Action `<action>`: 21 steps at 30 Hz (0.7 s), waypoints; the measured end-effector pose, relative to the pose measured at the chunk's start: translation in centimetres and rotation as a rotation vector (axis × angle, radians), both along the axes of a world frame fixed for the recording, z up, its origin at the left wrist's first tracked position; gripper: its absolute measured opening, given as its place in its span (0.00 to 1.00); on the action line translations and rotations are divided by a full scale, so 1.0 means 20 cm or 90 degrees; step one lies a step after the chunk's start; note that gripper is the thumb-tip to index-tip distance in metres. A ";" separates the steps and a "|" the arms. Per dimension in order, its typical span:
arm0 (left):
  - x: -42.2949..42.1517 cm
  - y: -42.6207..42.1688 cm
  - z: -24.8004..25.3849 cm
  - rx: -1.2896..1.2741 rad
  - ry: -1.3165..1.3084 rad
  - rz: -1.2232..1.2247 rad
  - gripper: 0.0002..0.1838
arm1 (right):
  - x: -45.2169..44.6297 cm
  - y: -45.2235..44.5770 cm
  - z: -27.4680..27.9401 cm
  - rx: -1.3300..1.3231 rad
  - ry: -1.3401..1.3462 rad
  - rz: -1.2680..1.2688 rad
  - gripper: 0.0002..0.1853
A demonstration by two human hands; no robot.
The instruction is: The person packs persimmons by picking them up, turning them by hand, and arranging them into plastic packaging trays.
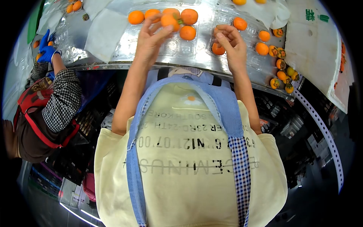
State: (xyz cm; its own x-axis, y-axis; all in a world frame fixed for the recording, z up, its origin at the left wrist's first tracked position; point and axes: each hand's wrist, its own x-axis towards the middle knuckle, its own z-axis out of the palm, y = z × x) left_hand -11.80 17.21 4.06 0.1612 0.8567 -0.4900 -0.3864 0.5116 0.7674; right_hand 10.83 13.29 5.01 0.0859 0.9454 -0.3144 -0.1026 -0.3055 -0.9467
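Observation:
My left hand (151, 38) is over a clear plastic tray (185, 48), its thumb and fingers around a motion-blurred orange persimmon (169, 22) with a green calyx. Other persimmons sit in the tray, among them one at the upper right (189, 16) and one below it (187, 33). To the right, my right hand (231, 39) has curled fingers and a bent thumb above a second clear tray (227, 17). Whatever its fingertips hold, if anything, is hidden. Just below them a persimmon (218, 49) shows, and another (239, 24) lies beyond.
Loose persimmons (262, 48) lie on the metal table (121, 47) at the right, several with green calyxes. A white foam box (314, 49) stands at the far right. On the left, a co-worker's blue-gloved hand (46, 55) is near fruit, apart from my hands.

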 end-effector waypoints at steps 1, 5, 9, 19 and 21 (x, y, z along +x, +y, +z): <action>-0.04 0.01 -0.03 0.096 0.094 -0.024 0.28 | 0.00 0.00 0.00 -0.006 -0.010 0.005 0.14; -0.09 0.01 -0.06 0.236 0.509 -0.136 0.26 | 0.01 0.01 -0.04 -0.009 -0.052 0.024 0.12; -0.04 0.02 -0.08 0.364 0.712 -0.258 0.27 | 0.01 0.04 -0.04 -0.012 -0.052 0.029 0.10; 0.00 0.03 -0.08 0.492 0.813 -0.355 0.25 | 0.02 0.02 -0.07 0.001 -0.085 0.036 0.09; -0.02 0.03 -0.08 0.488 0.820 -0.377 0.26 | 0.02 0.01 -0.07 0.007 -0.101 0.036 0.09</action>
